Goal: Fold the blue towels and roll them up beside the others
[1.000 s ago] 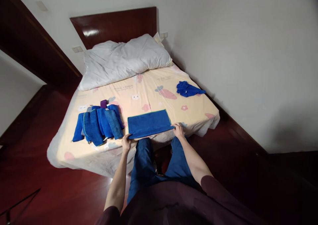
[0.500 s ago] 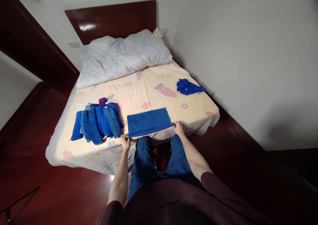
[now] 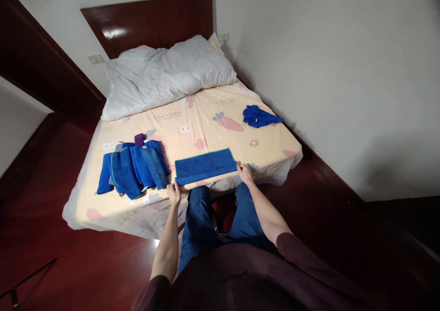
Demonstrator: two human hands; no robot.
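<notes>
A blue towel (image 3: 206, 165) with green edging lies flat near the bed's front edge, its near side folded over in a strip. My left hand (image 3: 173, 193) pinches the near left corner of that strip. At the near right corner, my right hand (image 3: 245, 173) has its fingers closed on the fold. Just left of the towel sits a pile of rolled blue towels (image 3: 132, 168), with a small purple rolled cloth (image 3: 139, 139) at its back. A crumpled blue cloth (image 3: 260, 116) lies apart at the bed's right side.
The bed (image 3: 195, 139) has a pale yellow sheet with carrot and flower prints. A grey-white quilt (image 3: 168, 77) is heaped against the dark wooden headboard (image 3: 151, 22). A wall (image 3: 330, 82) runs along the right. A thin black rod (image 3: 27, 281) shows at lower left.
Both hands have brought the folded near edge slightly away from me, onto the towel, so the towel looks narrower. The camera view has shifted a little.
</notes>
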